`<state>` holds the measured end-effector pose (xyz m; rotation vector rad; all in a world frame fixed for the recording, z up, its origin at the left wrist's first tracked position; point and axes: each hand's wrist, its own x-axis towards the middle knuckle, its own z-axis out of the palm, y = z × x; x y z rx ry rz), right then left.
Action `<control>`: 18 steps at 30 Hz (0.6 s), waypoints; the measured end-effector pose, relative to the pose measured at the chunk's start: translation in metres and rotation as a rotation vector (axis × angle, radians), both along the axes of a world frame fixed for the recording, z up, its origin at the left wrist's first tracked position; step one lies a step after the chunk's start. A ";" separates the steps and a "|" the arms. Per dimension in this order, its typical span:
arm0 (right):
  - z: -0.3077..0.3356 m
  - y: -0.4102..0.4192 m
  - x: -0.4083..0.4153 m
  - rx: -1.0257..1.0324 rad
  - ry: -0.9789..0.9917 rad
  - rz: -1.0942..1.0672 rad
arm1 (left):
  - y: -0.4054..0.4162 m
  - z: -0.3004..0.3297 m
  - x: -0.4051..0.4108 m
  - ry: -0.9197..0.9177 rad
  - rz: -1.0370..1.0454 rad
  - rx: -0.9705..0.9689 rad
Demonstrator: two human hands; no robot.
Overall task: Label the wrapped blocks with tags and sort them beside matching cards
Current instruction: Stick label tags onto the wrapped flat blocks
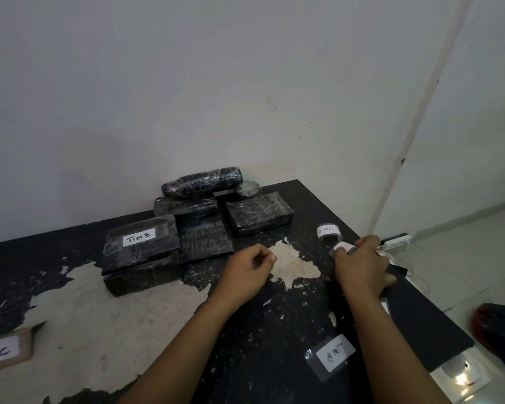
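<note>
Wrapped blocks, dark and bound in shiny clear film, cluster in the middle of the frame against the white wall [187,83]. The largest rectangular block [142,253], left of centre, carries a white tag reading "TIMB" [139,237] on its top. Just right of it lies a flat unlabelled block [206,239], with another block [185,207] behind and a long rounded bundle [202,181] resting on that. A further rectangular block [259,212] sits apart to the right, and a small round wrapped piece [247,188] lies behind it.

Right of centre, the right hand [362,265] pinches a small white tag on clear tape [343,246] between curled fingers. A second curled tape tag [329,231] stands just above it on the table. The left hand [250,272] hovers at centre with fingers loosely curled, thumb near forefinger; whether it pinches anything cannot be told.

A white card in clear tape [333,355] lies at lower right. A brown cardboard card [5,349] lies at the lower left edge. All rest on a black table with peeling pale patches [99,330].
</note>
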<state>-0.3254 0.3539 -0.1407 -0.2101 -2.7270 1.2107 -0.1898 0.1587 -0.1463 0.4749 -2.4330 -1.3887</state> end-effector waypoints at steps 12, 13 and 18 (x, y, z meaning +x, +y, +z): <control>0.011 -0.030 0.026 -0.175 0.217 0.271 | -0.061 -0.003 0.004 -0.392 0.273 -0.618; 0.014 -0.032 0.030 -0.223 0.231 0.322 | -0.064 -0.003 0.005 -0.429 0.264 -0.648; 0.028 -0.042 0.052 -0.439 0.211 0.471 | -0.066 -0.001 0.013 -0.433 0.234 -0.819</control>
